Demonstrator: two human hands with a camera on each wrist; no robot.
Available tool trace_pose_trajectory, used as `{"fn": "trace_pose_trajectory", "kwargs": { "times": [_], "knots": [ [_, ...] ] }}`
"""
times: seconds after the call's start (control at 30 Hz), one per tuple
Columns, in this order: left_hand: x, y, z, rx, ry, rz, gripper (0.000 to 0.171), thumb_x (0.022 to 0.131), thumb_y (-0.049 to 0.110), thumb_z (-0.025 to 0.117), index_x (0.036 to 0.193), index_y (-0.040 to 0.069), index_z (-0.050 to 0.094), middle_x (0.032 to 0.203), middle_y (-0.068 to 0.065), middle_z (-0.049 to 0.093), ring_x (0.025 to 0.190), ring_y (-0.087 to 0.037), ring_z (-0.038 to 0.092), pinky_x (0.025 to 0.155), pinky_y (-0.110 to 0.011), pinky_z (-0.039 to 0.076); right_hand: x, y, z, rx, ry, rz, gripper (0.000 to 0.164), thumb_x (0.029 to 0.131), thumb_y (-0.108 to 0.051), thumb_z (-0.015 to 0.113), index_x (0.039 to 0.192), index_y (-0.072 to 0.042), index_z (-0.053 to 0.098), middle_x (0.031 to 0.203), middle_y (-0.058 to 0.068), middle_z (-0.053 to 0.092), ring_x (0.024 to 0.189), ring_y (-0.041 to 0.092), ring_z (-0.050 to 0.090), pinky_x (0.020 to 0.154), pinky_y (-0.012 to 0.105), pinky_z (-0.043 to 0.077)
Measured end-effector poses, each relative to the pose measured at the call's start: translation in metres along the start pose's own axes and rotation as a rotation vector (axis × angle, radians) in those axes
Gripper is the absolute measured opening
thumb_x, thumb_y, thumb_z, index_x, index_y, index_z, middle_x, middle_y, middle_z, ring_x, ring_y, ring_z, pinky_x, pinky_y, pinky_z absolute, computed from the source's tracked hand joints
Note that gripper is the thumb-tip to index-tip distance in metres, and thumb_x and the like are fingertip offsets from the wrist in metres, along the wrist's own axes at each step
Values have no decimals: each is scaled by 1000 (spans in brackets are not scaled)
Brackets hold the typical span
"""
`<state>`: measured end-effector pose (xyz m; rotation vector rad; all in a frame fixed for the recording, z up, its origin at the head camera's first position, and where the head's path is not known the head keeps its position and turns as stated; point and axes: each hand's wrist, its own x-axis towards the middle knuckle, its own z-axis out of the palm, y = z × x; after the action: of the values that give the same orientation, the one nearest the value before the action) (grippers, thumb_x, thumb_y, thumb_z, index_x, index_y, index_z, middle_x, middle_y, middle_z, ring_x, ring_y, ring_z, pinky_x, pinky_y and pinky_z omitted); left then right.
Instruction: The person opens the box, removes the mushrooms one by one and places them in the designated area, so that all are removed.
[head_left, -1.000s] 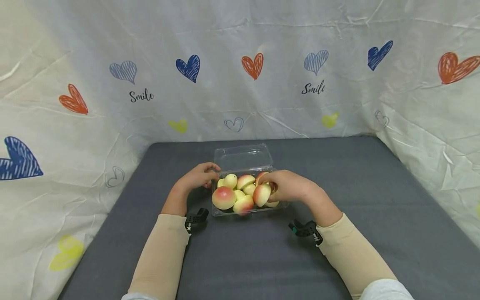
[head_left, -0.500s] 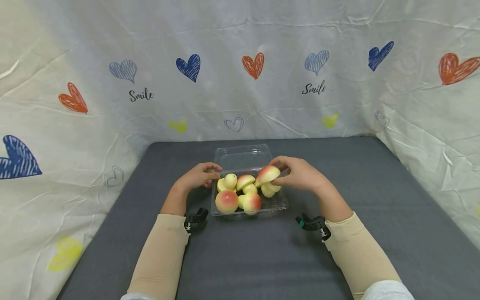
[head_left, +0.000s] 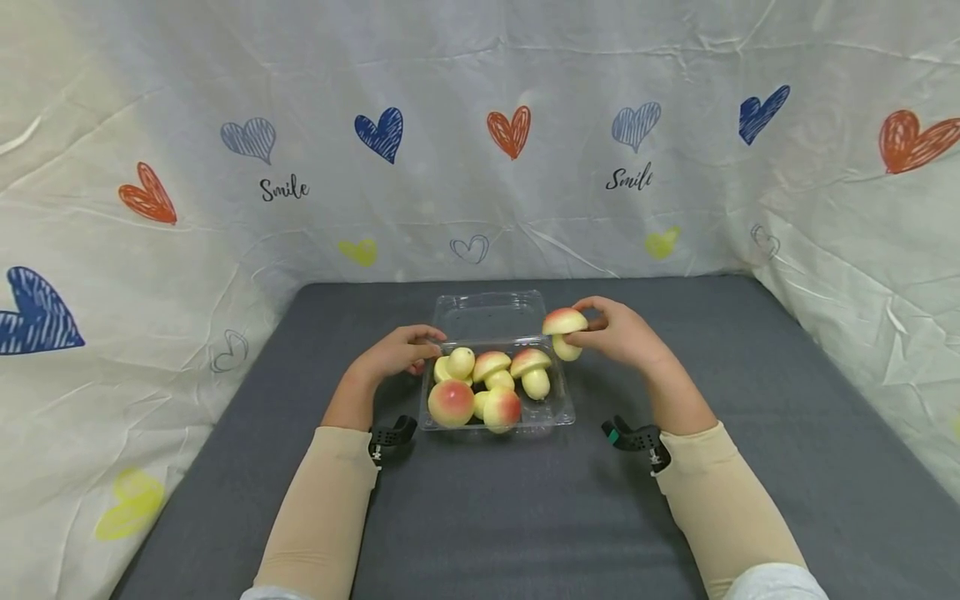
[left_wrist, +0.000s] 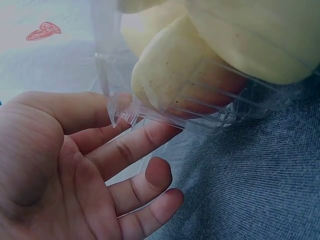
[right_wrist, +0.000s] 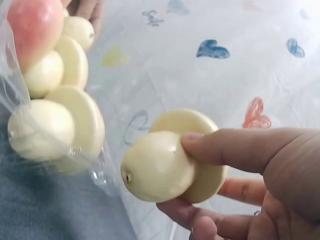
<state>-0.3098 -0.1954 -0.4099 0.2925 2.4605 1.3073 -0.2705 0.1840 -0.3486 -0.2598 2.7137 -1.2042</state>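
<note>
My right hand (head_left: 622, 335) pinches a toy mushroom (head_left: 564, 322), cap up, above the table just right of a clear plastic container (head_left: 557, 410). The right wrist view shows the thumb on the pale stem side of this mushroom (right_wrist: 156, 167) and fingers below the cap. My left hand (head_left: 392, 353) holds the container's left edge; up close, the thumb and index finger meet at the plastic rim (left_wrist: 117, 107), the other fingers loosely bent. Inside lie several more mushrooms with pale stems and red-yellow caps, including one cap-up mushroom (head_left: 531, 362) at the right.
The container's hinged lid (head_left: 487, 317) lies folded back behind it. All stands on a dark grey cloth-covered table (head_left: 480, 517). A white curtain (head_left: 442, 192) printed with hearts hangs behind and at both sides.
My right hand has lifted a mushroom out of the container's right part and carried it right and away from me. Remaining mushrooms shifted slightly. My left hand has stayed at the container's edge.
</note>
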Motion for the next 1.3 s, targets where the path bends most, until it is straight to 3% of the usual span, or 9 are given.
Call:
{"fn": "trace_pose_trajectory", "kwargs": {
  "times": [0.27, 0.43, 0.6, 0.87, 1.13, 1.3],
  "knots": [
    [0, 0, 1, 5, 6, -8, 39, 103, 25, 64, 140, 12, 60, 116, -10, 66, 77, -24, 55, 74, -38, 49, 8, 16, 1, -78, 27, 114, 67, 95, -42, 72, 147, -7, 48, 128, 24, 57, 104, 39, 59, 82, 50, 48],
    [0, -1, 2, -1, 6, -7, 39, 103, 25, 64, 140, 12, 61, 112, -10, 66, 75, -23, 54, 73, -37, 49, 16, 30, 9, -95, 41, 157, 66, 95, -40, 72, 145, -4, 49, 119, 20, 58, 93, 33, 58, 75, 45, 48],
    [0, -1, 2, -16, 1, -3, 39, 103, 24, 64, 140, 11, 60, 108, -10, 67, 74, -23, 54, 71, -36, 48, 24, 40, 19, -107, 50, 190, 62, 96, -38, 72, 142, -2, 51, 122, 22, 58, 89, 32, 58, 72, 42, 48],
    [0, 1, 2, -13, 1, 5, 40, 104, 25, 63, 142, 10, 60, 103, -10, 62, 73, -22, 52, 71, -36, 48, 27, 44, 25, -107, 38, 211, 66, 99, -40, 67, 146, 1, 47, 135, 28, 55, 91, 33, 63, 72, 42, 53],
    [0, 1, 1, -1, -2, 11, 42, 104, 25, 62, 142, 8, 59, 103, -10, 64, 77, -23, 55, 73, -37, 49, 27, 42, 24, -103, 30, 210, 69, 100, -40, 67, 149, 3, 44, 139, 29, 52, 93, 34, 64, 75, 43, 54],
    [-1, 2, 1, 1, -3, 13, 42, 104, 25, 62, 142, 8, 59, 107, -11, 66, 78, -24, 55, 74, -38, 49, 25, 38, 21, -112, 36, 207, 73, 99, -40, 67, 152, 2, 40, 135, 29, 54, 84, 29, 62, 73, 41, 53]
  ]
}}
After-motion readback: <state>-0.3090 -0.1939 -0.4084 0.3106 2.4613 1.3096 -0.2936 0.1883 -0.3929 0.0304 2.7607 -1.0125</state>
